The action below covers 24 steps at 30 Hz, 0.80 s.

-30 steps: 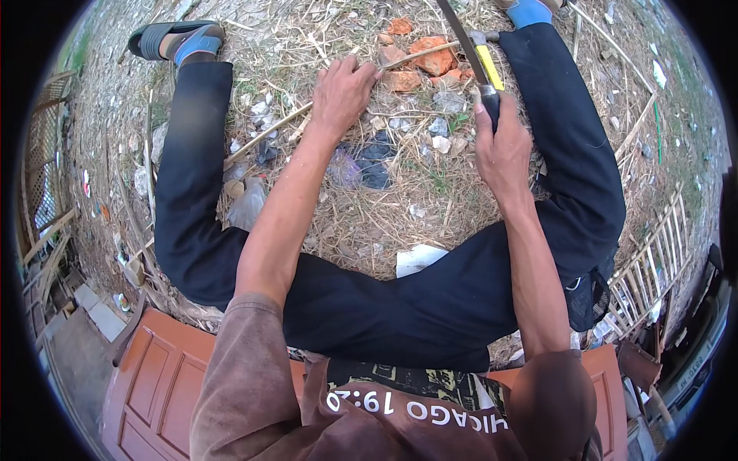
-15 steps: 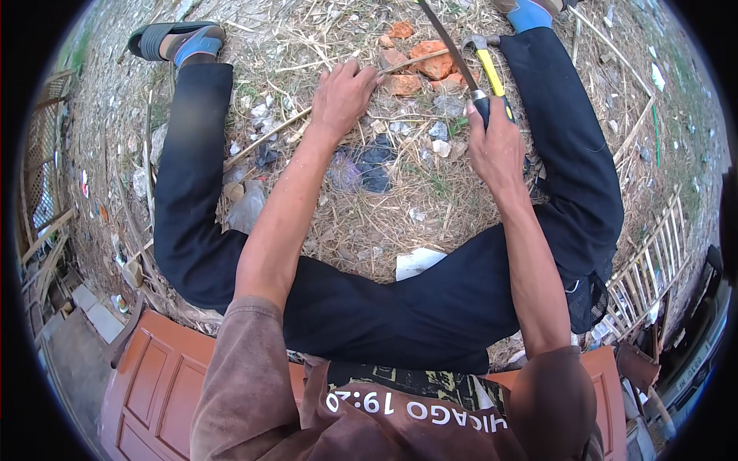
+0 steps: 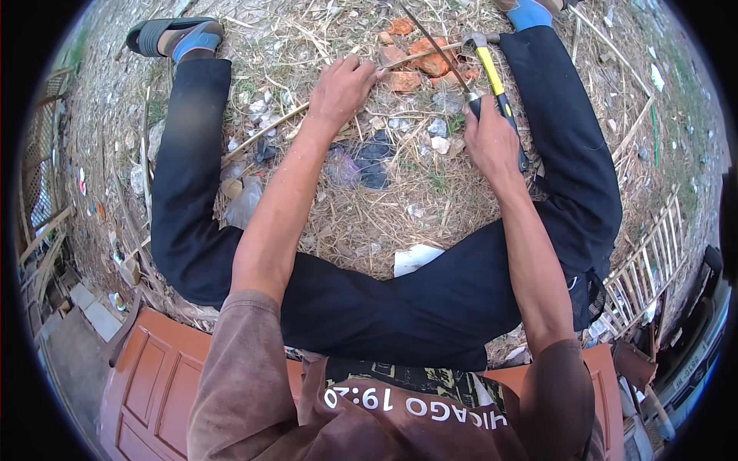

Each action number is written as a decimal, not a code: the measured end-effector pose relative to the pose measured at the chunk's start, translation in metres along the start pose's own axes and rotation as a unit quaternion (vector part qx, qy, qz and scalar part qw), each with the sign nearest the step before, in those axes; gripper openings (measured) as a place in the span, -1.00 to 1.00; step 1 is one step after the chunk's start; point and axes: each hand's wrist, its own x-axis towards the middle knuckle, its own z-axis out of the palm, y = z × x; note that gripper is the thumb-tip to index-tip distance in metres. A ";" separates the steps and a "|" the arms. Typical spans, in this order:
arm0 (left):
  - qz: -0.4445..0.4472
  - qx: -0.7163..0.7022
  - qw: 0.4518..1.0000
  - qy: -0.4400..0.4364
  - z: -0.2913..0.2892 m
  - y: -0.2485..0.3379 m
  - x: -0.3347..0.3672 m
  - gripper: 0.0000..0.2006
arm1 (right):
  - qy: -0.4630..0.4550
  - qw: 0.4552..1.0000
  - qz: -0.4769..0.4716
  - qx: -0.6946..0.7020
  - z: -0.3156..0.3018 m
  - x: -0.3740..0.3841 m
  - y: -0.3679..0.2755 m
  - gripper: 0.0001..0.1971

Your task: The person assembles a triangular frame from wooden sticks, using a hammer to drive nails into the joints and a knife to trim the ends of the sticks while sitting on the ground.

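My left hand (image 3: 340, 94) is closed on a thin bamboo stick (image 3: 270, 129) and holds it slantwise above the ground. The stick's far end reaches over some broken orange bricks (image 3: 404, 81). In my right hand (image 3: 493, 141) is a long knife (image 3: 435, 44), gripped by its dark handle. Its narrow blade points up and left, crossing the stick's far end in the picture; whether they touch I cannot tell. A hammer (image 3: 492, 74) with a yellow and black handle lies just beyond the right hand, its lower handle partly hidden by that hand.
My legs in dark trousers (image 3: 192, 161) spread to both sides. Dry straw, stones and dark plastic scraps (image 3: 374, 163) cover the ground between them. Behind me lies a reddish-brown panelled door (image 3: 154, 384). A slatted wooden rack (image 3: 649, 265) is at the right.
The knife has come slightly lower, and its blade now shows more edge-on, across the stick. The stick's far end has shifted a little up and right.
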 end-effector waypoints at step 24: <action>0.021 -0.015 0.998 0.062 0.000 0.002 0.007 -0.75 | -0.015 0.999 0.025 0.020 0.010 0.000 0.000 -0.74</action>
